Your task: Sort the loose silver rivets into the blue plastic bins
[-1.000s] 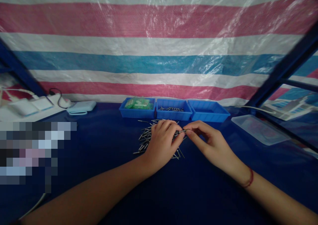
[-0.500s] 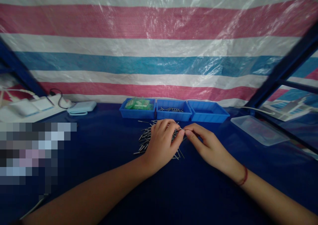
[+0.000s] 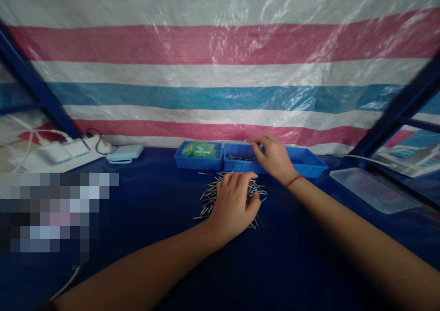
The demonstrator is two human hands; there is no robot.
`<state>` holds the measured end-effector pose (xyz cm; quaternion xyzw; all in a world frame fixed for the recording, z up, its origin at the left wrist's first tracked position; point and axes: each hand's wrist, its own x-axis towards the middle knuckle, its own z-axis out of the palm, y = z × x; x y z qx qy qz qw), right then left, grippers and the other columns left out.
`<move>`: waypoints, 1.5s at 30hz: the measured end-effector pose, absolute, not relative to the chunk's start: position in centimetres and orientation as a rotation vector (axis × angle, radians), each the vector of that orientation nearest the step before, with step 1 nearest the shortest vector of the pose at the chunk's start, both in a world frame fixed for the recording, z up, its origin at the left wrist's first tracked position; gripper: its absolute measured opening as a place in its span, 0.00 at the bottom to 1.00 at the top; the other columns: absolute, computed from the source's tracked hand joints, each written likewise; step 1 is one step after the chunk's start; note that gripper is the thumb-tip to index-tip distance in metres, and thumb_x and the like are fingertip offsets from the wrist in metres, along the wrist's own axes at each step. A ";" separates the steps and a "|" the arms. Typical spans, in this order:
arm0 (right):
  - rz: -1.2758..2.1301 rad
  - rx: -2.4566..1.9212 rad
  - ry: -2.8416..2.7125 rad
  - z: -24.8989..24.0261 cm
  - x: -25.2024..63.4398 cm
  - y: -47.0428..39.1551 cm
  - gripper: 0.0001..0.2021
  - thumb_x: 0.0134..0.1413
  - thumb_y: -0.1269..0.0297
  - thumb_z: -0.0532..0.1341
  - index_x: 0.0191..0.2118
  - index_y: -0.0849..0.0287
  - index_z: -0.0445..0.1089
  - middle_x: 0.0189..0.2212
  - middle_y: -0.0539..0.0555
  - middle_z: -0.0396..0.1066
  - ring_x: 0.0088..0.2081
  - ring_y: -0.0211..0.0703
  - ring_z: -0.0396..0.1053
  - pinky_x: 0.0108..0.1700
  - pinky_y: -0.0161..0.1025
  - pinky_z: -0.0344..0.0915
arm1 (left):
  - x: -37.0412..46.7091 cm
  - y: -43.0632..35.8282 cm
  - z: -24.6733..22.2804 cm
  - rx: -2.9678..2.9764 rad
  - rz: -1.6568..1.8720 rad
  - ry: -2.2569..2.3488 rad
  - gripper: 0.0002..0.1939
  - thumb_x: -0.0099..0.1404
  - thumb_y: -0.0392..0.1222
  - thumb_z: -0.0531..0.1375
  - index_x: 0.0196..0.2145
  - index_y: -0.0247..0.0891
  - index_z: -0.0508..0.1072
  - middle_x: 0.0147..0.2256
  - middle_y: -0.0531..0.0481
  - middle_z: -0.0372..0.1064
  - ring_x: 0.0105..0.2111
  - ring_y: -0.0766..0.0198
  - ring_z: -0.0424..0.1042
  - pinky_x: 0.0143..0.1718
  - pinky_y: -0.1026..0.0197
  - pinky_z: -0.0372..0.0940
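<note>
A pile of thin silvery blind rivets (image 3: 208,203) lies on the dark blue table. Over that pile rests my left hand (image 3: 233,205), its thumb and index finger apart; the palm hides part of the heap. My right hand (image 3: 275,157) is raised above the right side of the middle blue tray (image 3: 237,166), thumb and index finger pinched. A small pale tip at those fingers looks like the end of a rivet. More rivets (image 3: 240,157) lie inside that tray.
The left blue tray (image 3: 197,163) holds green packets (image 3: 202,150); the right blue tray (image 3: 311,166) is partly behind my forearm. A clear plastic lid (image 3: 373,189) lies at right. A light blue case (image 3: 124,153) and a power strip (image 3: 68,157) are at left. Striped sheeting (image 3: 213,45) hangs behind.
My right hand has left my left hand and moved up and forward over the middle tray. My left thumb and index finger have parted. The camera view has shifted slightly.
</note>
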<state>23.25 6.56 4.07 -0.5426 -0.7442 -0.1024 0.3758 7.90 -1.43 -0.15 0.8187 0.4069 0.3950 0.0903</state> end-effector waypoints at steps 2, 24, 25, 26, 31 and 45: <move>-0.265 -1.398 -1.917 3.9 22.6 7.4 0.13 0.58 0.62 0.52 0.33 0.62 0.71 0.34 0.62 0.71 0.39 0.51 0.68 0.41 0.46 0.62 | 7.9 -1.4 -0.1 2.436 1.153 1.216 0.15 0.61 0.36 0.55 0.47 0.41 0.62 0.45 0.48 0.67 0.48 0.54 0.61 0.47 0.50 0.58; 0.247 -1.435 -1.815 1.1 26.7 -1.7 0.09 0.54 0.63 0.54 0.34 0.58 0.72 0.34 0.53 0.75 0.36 0.44 0.71 0.40 0.41 0.66 | 8.1 -1.2 -0.5 2.738 0.885 1.213 0.05 0.60 0.43 0.60 0.33 0.45 0.77 0.48 0.49 0.64 0.52 0.48 0.54 0.47 0.44 0.55; 0.226 -1.422 -1.832 1.2 26.5 -1.8 0.09 0.54 0.64 0.55 0.34 0.58 0.72 0.34 0.53 0.75 0.36 0.44 0.71 0.40 0.41 0.66 | 8.2 -1.2 -0.5 2.746 0.887 1.205 0.05 0.60 0.42 0.60 0.32 0.45 0.77 0.48 0.49 0.64 0.52 0.48 0.54 0.46 0.44 0.55; 0.207 -1.412 -1.844 1.3 26.4 -1.9 0.09 0.54 0.64 0.55 0.35 0.58 0.72 0.34 0.53 0.75 0.35 0.44 0.71 0.39 0.41 0.66 | 8.3 -1.1 -0.4 2.757 0.890 1.195 0.04 0.60 0.41 0.60 0.31 0.44 0.76 0.47 0.49 0.64 0.52 0.47 0.54 0.46 0.44 0.55; 0.177 -1.379 -1.856 1.1 26.4 -2.1 0.09 0.53 0.65 0.55 0.37 0.58 0.71 0.35 0.53 0.74 0.35 0.43 0.70 0.39 0.41 0.66 | 8.4 -1.0 -0.2 2.805 0.925 1.123 0.06 0.62 0.38 0.58 0.29 0.39 0.74 0.45 0.47 0.65 0.51 0.50 0.56 0.47 0.46 0.57; 0.764 -1.312 -1.674 1.8 24.9 -3.5 0.11 0.49 0.56 0.60 0.33 0.58 0.71 0.31 0.52 0.73 0.32 0.42 0.69 0.37 0.41 0.66 | 8.1 -0.6 -0.5 2.484 1.319 0.997 0.03 0.65 0.37 0.56 0.36 0.40 0.70 0.41 0.49 0.63 0.46 0.60 0.62 0.49 0.53 0.57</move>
